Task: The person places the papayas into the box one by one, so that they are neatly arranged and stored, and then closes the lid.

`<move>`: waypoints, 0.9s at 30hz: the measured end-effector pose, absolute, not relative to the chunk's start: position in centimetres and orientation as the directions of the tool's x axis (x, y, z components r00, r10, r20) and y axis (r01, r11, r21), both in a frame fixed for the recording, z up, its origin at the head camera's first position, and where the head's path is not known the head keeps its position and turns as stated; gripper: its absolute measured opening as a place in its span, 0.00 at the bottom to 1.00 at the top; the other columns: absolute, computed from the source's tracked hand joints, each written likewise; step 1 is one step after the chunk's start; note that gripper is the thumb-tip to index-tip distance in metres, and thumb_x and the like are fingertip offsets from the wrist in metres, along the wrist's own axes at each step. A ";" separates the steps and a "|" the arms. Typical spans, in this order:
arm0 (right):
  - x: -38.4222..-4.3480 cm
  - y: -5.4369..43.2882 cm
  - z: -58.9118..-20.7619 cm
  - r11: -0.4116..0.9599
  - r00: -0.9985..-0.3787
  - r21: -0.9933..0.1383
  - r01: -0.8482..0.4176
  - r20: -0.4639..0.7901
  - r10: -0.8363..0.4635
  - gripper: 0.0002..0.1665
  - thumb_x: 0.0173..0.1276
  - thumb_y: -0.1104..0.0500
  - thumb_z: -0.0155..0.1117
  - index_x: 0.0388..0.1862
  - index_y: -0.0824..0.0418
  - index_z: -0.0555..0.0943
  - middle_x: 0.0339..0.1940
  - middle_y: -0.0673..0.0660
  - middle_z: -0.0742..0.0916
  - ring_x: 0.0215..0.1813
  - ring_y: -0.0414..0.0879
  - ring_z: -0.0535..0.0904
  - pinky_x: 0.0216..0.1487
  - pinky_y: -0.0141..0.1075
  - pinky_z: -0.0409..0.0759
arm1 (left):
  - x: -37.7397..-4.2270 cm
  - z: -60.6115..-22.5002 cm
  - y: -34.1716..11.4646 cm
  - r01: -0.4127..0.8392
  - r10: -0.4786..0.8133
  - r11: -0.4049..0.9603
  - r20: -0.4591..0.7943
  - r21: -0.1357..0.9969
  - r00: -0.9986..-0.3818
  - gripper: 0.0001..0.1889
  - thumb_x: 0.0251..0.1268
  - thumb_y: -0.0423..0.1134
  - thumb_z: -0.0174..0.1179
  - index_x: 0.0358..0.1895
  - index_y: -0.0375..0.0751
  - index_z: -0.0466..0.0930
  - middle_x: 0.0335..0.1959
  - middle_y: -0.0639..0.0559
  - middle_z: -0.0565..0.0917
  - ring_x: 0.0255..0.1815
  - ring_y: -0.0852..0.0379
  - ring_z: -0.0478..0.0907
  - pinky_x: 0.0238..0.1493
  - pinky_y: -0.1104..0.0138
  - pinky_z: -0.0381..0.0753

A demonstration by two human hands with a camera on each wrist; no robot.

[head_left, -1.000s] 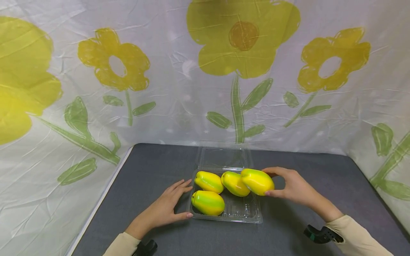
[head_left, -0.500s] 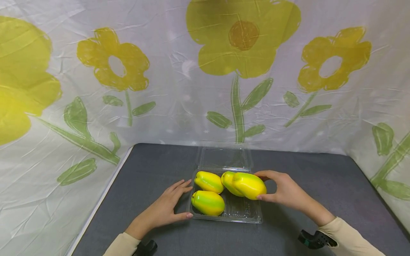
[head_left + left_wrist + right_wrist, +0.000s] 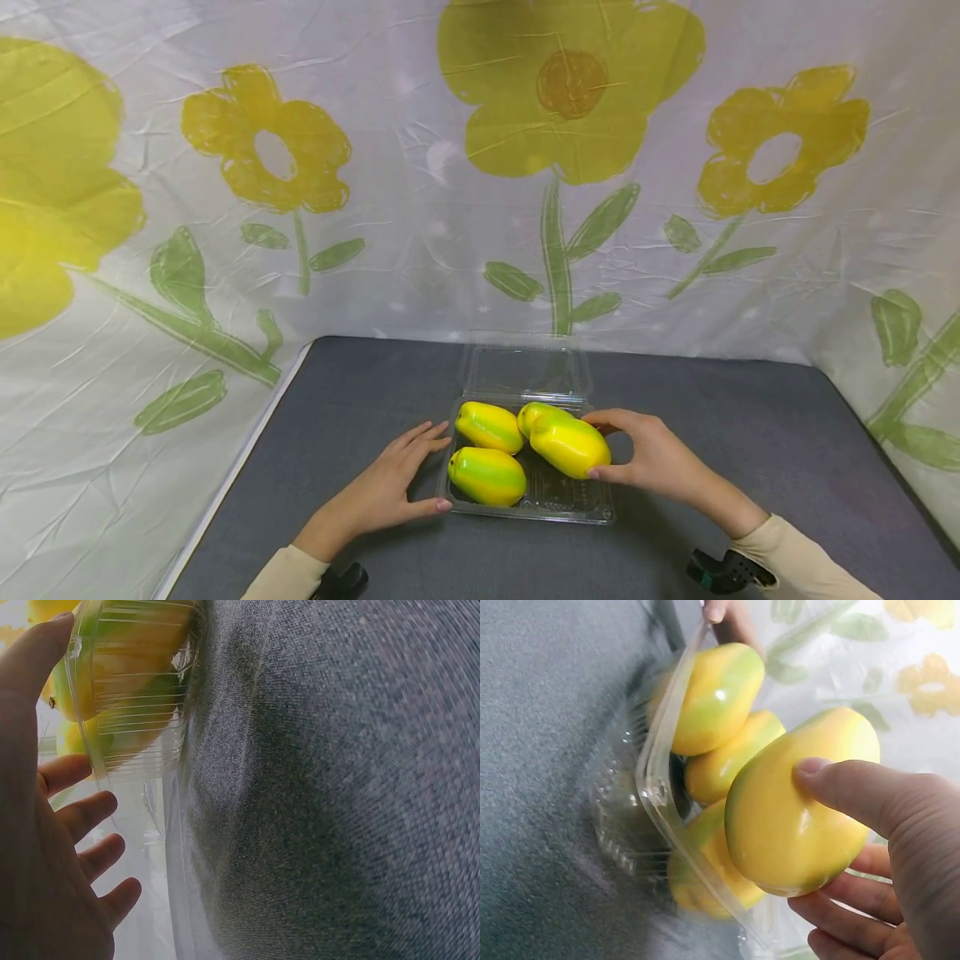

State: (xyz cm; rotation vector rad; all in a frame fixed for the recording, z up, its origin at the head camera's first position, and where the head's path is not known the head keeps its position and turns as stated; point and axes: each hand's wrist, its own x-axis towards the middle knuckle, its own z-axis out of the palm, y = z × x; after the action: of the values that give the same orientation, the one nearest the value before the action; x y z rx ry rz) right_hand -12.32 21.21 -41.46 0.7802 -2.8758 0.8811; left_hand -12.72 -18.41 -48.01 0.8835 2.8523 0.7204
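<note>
My right hand (image 3: 654, 454) holds a yellow-green papaya (image 3: 570, 447) between thumb and fingers, over the right side of a clear plastic clamshell box (image 3: 573, 504). In the right wrist view, this held papaya (image 3: 802, 817) is above the box rim (image 3: 654, 787). Three more papayas lie inside: one at back left (image 3: 489, 427), one at front left (image 3: 487, 477), and one at back middle (image 3: 534, 410), partly hidden by the held one. Spread at the box's left side is my left hand (image 3: 386, 482); in the left wrist view its thumb (image 3: 56, 637) rests at the rim.
The hinged clear lid (image 3: 525, 371) lies folded back behind the box. A dark grey cloth (image 3: 360, 392) covers the table. Behind and at the sides hangs a white curtain (image 3: 405, 250) printed with yellow flowers.
My right hand has moved left and toward me with the papaya, bringing it from the box's right edge farther over the box. My left hand has stayed put.
</note>
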 end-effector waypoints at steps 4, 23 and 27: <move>-12.3 21.1 -41.8 0.711 -0.877 -0.526 -0.467 0.168 -0.451 0.39 0.51 0.48 0.80 0.63 0.55 0.78 0.58 0.49 0.86 0.52 0.45 0.84 0.53 0.48 0.83 | -12.7 -48.0 -18.4 0.513 0.547 0.726 0.069 0.458 -0.835 0.47 0.56 0.77 0.54 0.76 0.58 0.59 0.82 0.61 0.52 0.83 0.48 0.49 0.73 0.38 0.62; -11.8 20.7 -43.4 0.692 -0.862 -0.525 -0.495 0.194 -0.469 0.38 0.51 0.45 0.80 0.60 0.56 0.79 0.56 0.50 0.85 0.50 0.45 0.84 0.52 0.46 0.84 | -12.7 -48.2 -18.5 0.520 0.548 0.728 0.076 0.448 -0.833 0.47 0.56 0.77 0.53 0.76 0.57 0.59 0.82 0.60 0.53 0.82 0.47 0.50 0.72 0.38 0.64; -11.7 20.5 -43.8 0.676 -0.850 -0.528 -0.514 0.208 -0.484 0.38 0.51 0.45 0.80 0.59 0.57 0.80 0.54 0.50 0.86 0.50 0.45 0.84 0.52 0.47 0.84 | -12.8 -48.1 -18.5 0.519 0.549 0.729 0.072 0.446 -0.833 0.47 0.56 0.77 0.53 0.76 0.56 0.59 0.81 0.59 0.54 0.82 0.46 0.50 0.72 0.37 0.64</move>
State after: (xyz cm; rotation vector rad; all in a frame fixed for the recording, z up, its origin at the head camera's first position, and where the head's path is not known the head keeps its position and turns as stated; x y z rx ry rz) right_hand -11.70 20.55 -43.77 0.8431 -2.8287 0.9146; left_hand -12.79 -18.47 -48.11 0.8850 2.8604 0.7089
